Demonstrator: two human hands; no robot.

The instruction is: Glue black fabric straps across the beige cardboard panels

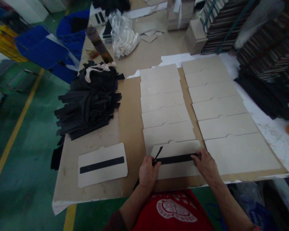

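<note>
Leftmost, black strips (89, 99) lie heaped along the worktop's (106, 189) left edge. Below them, by the near left corner, sits a pale board (102, 179) bearing a black band. At the near edge, the left hand (148, 173) and right hand (205, 164), apart, pinch opposite ends of a black strip (175, 159) over another board (180, 172).

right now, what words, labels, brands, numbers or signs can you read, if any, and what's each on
None clear enough to quote.
Red apron: white characters around an emblem, too small and blurred to read.
Black strip and the board under it: no lettering visible.
</note>
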